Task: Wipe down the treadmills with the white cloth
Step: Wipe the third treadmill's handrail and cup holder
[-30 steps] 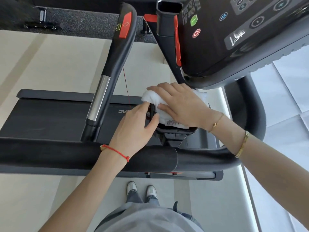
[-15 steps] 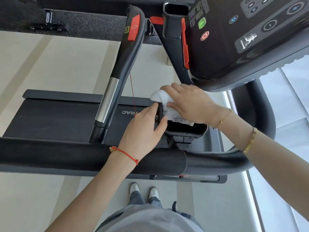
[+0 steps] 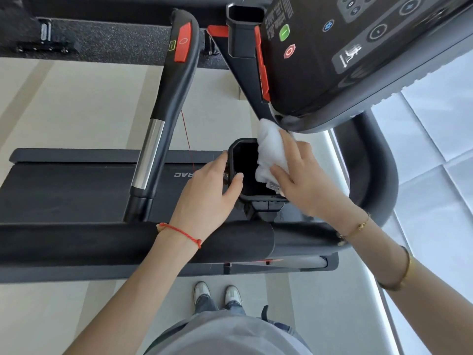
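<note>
At the near right of the black treadmill [image 3: 76, 190], beneath the dark control console [image 3: 358, 60], your right hand [image 3: 307, 180] presses the crumpled white cloth [image 3: 271, 152] with straight fingers against the right rim of the black plastic cup holder [image 3: 243, 165]. Your left hand [image 3: 204, 198] grips that holder's left wall, thumb hooked inside. Judged from this, the holder's wiping is under way; the console, the padded black front handrail [image 3: 76, 242] and the belt remain. Legible writing: "RAC", inverted, on the deck; the cloth's small label is unreadable.
</note>
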Demonstrator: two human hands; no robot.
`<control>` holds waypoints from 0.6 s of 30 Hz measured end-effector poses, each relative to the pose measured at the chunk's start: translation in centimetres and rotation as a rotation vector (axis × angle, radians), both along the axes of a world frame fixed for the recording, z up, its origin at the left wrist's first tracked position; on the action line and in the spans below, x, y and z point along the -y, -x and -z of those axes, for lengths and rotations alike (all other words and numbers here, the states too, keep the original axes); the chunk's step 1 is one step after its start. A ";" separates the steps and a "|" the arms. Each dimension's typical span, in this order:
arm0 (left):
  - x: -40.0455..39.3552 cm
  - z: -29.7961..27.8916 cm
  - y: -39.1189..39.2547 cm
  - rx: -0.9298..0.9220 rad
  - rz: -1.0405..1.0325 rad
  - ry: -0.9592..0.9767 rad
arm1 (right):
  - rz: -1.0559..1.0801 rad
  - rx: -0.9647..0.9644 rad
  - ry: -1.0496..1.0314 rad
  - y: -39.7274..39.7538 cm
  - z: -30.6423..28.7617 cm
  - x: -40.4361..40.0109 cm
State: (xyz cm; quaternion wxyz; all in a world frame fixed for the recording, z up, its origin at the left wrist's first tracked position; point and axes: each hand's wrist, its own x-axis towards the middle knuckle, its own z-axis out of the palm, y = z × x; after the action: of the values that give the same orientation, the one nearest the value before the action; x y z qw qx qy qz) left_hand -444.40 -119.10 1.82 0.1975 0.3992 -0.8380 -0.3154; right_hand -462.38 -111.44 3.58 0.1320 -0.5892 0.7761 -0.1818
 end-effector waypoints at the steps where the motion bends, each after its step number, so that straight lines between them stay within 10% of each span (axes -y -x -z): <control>1: 0.0 0.1 0.0 -0.001 0.000 0.007 | 0.044 0.065 -0.008 -0.1 0.1 -0.4; 18: 0.1 0.2 0.1 -0.011 -0.002 0.020 | 0.185 0.276 -0.072 0.8 0.8 -0.8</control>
State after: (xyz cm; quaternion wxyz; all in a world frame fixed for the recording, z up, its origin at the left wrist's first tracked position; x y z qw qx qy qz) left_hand -444.51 -119.23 1.62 0.2065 0.3964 -0.8396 -0.3088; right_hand -463.15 -110.63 2.75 0.2411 -0.4795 0.8075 -0.2447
